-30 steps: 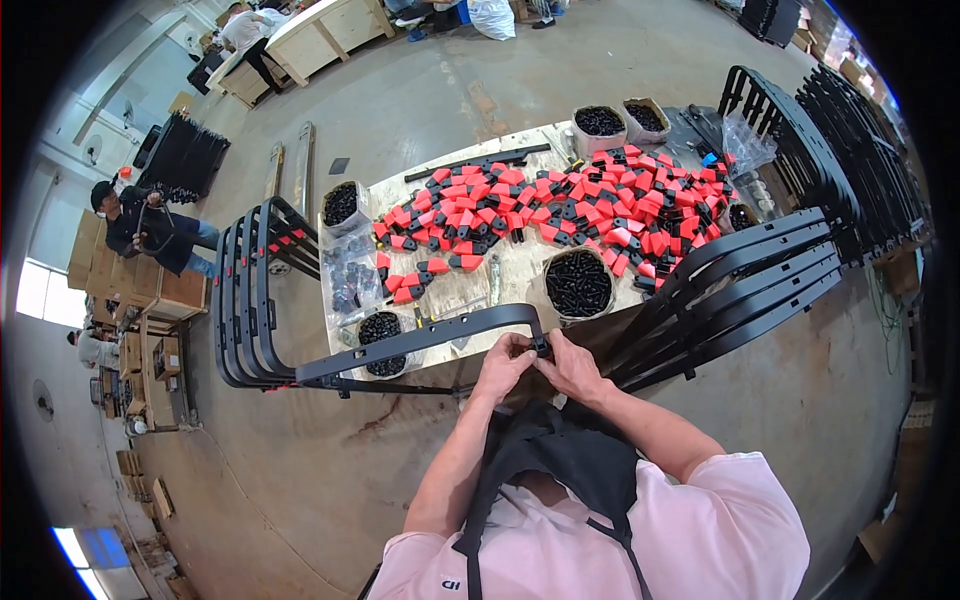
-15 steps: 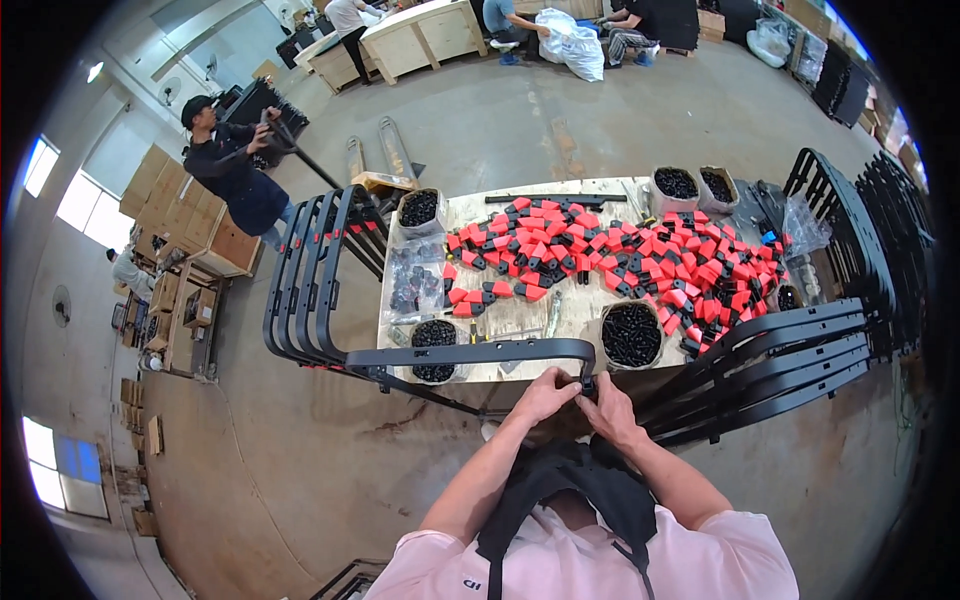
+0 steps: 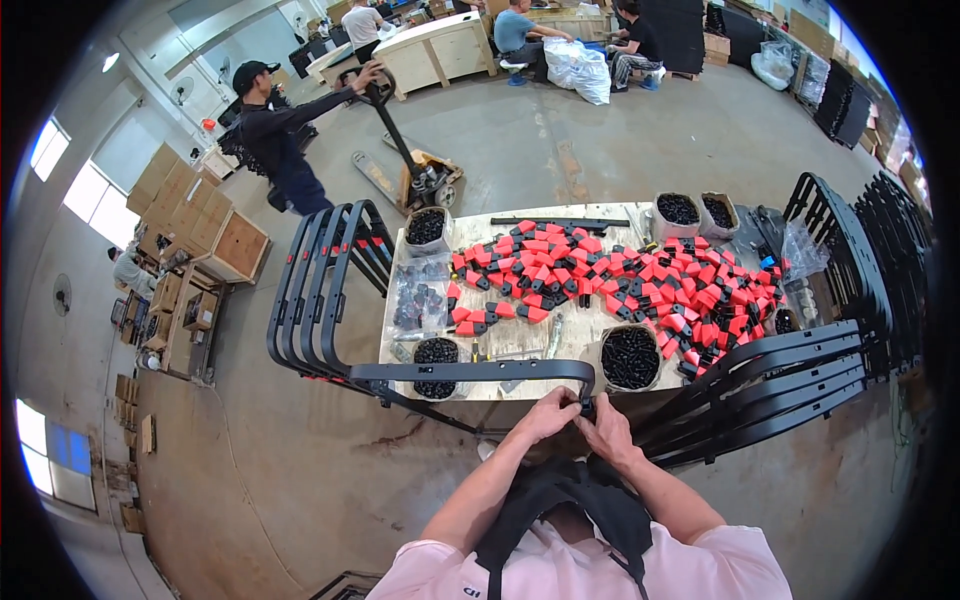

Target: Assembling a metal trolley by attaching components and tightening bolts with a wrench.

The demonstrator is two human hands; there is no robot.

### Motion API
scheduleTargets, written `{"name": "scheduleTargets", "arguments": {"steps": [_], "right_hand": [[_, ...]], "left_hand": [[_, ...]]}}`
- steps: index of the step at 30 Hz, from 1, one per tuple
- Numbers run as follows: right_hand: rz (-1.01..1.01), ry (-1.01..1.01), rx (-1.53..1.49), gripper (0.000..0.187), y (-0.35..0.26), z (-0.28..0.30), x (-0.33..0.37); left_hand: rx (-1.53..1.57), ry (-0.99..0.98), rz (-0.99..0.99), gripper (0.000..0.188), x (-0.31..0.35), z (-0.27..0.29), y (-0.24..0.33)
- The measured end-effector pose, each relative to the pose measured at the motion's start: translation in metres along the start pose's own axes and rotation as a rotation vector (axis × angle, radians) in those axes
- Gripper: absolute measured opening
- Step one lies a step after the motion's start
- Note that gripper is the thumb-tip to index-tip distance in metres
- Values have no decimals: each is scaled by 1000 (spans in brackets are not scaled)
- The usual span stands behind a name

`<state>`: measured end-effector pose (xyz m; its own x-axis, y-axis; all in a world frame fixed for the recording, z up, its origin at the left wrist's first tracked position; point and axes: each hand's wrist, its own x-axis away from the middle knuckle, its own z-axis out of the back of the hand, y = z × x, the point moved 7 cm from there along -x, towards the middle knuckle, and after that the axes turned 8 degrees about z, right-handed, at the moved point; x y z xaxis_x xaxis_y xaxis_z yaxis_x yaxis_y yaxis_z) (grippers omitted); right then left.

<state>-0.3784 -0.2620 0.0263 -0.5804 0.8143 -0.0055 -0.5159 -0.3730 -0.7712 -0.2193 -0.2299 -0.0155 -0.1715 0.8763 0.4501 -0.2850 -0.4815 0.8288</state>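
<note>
Just beyond the near edge of the table, a black metal frame (image 3: 470,371) with rounded corners runs from left to right. Its right corner bends down toward me, and both hands meet at that end. My left hand (image 3: 548,415) is closed there, thumb and fingers pinching from the left. From the right, my right hand (image 3: 608,434) closes on the same spot, its fingertips almost touching the left ones. Whether a small separate part sits between the fingertips is hidden.
A wooden table (image 3: 510,388) bears a heap of red-and-black plastic pieces (image 3: 700,300) and tubs of small black parts (image 3: 630,358). More black frames (image 3: 320,290) stand left, others (image 3: 780,385) right. Beyond, a co-worker (image 3: 275,140) grips a pallet jack (image 3: 430,180); people work farther back.
The co-worker has moved right with an arm stretched out, and the pallet jack has swung round toward the table. My view has tilted slightly; both hands stay at the frame's end.
</note>
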Motion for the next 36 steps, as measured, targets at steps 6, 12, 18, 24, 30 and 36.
{"name": "scheduleTargets", "arguments": {"steps": [6,12,18,24,30,36], "right_hand": [[-2,-11,14,42,-4,0,-1],[-38,9,7,46,6,2,2],[7,15,-11,43,-1,1,-1],[29,10,12,42,-2,1,1],[37,21,9,41,-3,4,2],[38,3,-8,40,-6,2,-1]], "left_hand": [[-159,-116,241,46,-10,3,-20],[-64,-79,59,45,-6,-4,-7],[-19,-114,85,45,-9,-5,-17],[-37,-92,82,46,-6,-1,-12],[-90,-57,37,45,-3,-5,-10],[-99,-99,34,40,-6,-5,-12]]}}
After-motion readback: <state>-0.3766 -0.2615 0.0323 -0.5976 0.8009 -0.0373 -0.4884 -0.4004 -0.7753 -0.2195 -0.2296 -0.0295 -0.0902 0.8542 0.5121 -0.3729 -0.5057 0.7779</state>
